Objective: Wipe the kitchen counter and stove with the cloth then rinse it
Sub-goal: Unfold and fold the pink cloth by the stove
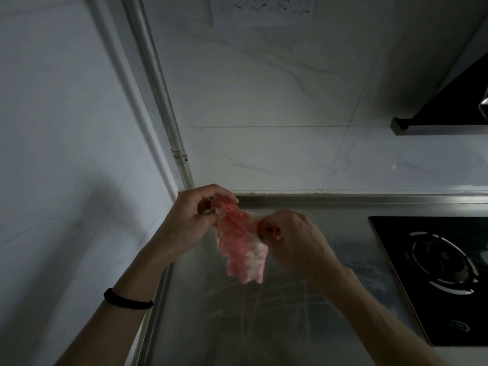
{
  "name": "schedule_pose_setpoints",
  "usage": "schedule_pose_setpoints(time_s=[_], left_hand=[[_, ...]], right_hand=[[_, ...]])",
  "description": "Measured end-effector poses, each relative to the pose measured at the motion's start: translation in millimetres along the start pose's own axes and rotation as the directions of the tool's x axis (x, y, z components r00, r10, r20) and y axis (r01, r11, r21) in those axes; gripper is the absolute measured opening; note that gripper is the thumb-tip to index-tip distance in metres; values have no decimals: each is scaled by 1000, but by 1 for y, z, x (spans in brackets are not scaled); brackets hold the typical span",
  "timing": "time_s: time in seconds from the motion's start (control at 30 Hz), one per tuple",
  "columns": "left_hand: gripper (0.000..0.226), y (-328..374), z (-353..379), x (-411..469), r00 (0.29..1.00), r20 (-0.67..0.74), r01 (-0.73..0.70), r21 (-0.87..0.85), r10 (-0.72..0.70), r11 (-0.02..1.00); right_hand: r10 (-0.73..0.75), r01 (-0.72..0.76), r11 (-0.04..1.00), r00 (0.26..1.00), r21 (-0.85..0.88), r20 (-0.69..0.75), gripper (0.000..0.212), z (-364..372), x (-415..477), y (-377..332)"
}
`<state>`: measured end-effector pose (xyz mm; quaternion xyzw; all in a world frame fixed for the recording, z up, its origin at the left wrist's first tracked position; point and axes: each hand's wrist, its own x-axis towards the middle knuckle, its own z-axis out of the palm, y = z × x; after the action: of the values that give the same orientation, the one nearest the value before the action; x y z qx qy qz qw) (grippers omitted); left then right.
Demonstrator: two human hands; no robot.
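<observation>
Left wall: a vertical pipe ran down into the back corner. A black band sat on the left wrist.

Left hand was up near the back-left corner of the counter, thumb and fingers curled and pinching the cloth's upper-left corner.

Cloth: pink and white, bunched, held in the air over the counter. Its top edge was stretched between the two hands, running left-right and dipping slightly to the right. The rest hung as a long flap with its long axis roughly vertical, free end pointing down at the steel. Couldn't tell whether the tip touched the surface.

Right hand was just right of the cloth, fingers curled in and pinching the upper-right corner.

The counter showed smeared streaks below the cloth.

Stove: black glass hob set into the counter well right of the hands, one burner in view. Hood above it, far right.
</observation>
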<state>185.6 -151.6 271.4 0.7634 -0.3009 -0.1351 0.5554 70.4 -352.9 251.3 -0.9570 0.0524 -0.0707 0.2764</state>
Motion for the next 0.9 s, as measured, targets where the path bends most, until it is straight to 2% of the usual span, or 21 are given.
schedule_pose_setpoints(time_s=[0.13, 0.2, 0.23, 0.27, 0.33, 0.37, 0.4, 0.43, 0.47, 0.5, 0.53, 0.57, 0.67, 0.7, 0.73, 0.77, 0.83, 0.9], left_hand=[[36, -1, -1, 1, 1000, -14, 4, -7, -4, 1000], [35, -1, 0, 2, 999, -39, 5, 7, -5, 1000], [36, -1, 0, 2, 998, -55, 11, 6, -11, 1000], [38, -1, 0, 2, 998, -68, 17, 0, -17, 1000], [41, 1, 1, 3, 997, -73, 20, -17, -21, 1000], [41, 2, 2, 4, 997, -69, 16, -19, -17, 1000], [41, 3, 4, 4, 998, -67, 10, -18, -11, 1000], [43, 4, 5, 5, 998, -70, 3, -21, -5, 1000], [43, 5, 6, 5, 997, -78, -2, -25, 0, 1000], [43, 6, 8, 6, 996, -85, -8, -32, 5, 999], [41, 7, 9, 6, 996, -87, -16, -38, 13, 999], [38, 9, 10, 6, 996, -85, -26, -43, 22, 999], [28, 12, 14, 7, 997, -63, -45, -25, 43, 999], [27, 12, 15, 7, 997, -60, -45, -16, 44, 999], [27, 12, 15, 7, 997, -62, -39, -13, 38, 999], [28, 12, 15, 7, 997, -65, -30, -16, 29, 999], [30, 12, 13, 6, 997, -77, -17, -30, 15, 999], [32, 9, 9, 6, 995, -98, -11, -45, 6, 999]], right_hand=[[15, 6, 993, 985, 122, -170, 18, -2, 2, 5], [85, -15, 927, 982, 375, -170, 30, -4, 3, 8], [129, -34, 833, 982, 552, -135, 37, -6, 2, 9], [160, -49, 690, 983, 722, -86, 42, -8, 2, 9], [200, -109, 309, 979, 945, 47, 43, -10, 1, 8], [210, -143, 129, 971, 981, 114, 43, -11, 1, 7], [224, -165, -3, 961, 986, 161, 41, -12, 2, 6], [247, -176, -80, 950, 981, 190, 38, -12, 3, 6], [278, -182, -112, 938, 977, 207, 32, -12, 4, 5], [318, -188, -104, 924, 977, 212, 25, -12, 5, 4], [363, -188, -52, 912, 981, 194, 20, -12, 5, 2], [400, -182, 54, 905, 982, 145, 19, -11, 5, 1], [395, -146, 527, 915, 837, -89, 23, -8, 3, 1], [378, -125, 618, 913, 776, -154, 20, -7, 4, 0], [377, -114, 653, 906, 749, -191, 14, -6, 5, -1], [397, -116, 641, 896, 759, -199, 8, -6, 6, -1], [454, -138, 540, 879, 830, -149, 5, -8, 8, 0], [462, -150, 450, 883, 880, -86, 11, -13, 8, 2]])
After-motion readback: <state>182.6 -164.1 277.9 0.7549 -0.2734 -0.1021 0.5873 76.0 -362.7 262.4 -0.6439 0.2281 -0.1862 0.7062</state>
